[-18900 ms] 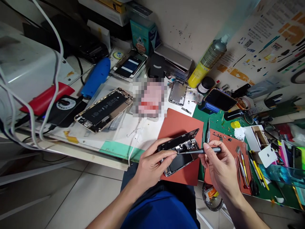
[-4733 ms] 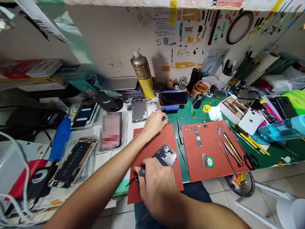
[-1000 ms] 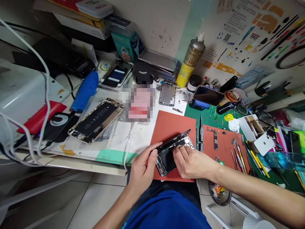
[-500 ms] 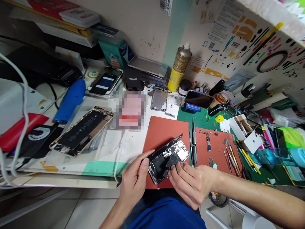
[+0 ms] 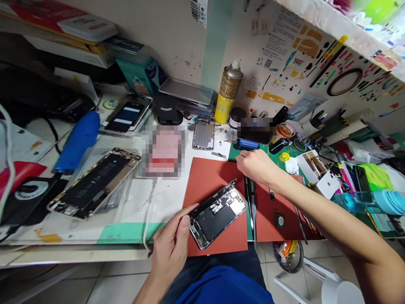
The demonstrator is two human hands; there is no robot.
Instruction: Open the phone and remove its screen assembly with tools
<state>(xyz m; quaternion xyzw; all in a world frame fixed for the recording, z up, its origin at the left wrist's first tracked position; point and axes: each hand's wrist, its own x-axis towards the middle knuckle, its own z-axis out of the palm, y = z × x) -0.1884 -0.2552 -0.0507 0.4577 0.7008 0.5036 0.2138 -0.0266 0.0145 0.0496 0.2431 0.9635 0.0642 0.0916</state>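
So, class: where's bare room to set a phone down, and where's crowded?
The orange mat has bare room above the opened phone, left of the right hand. White mat lies free between it and the gold-framed phone. Crowded at right, around the cardboard tray.

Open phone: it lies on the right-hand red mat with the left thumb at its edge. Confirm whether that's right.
Not quite: the mat is wrong. The head view shows the open phone lying on the left red mat, not the right-hand one. The left thumb is at its edge, as you said.
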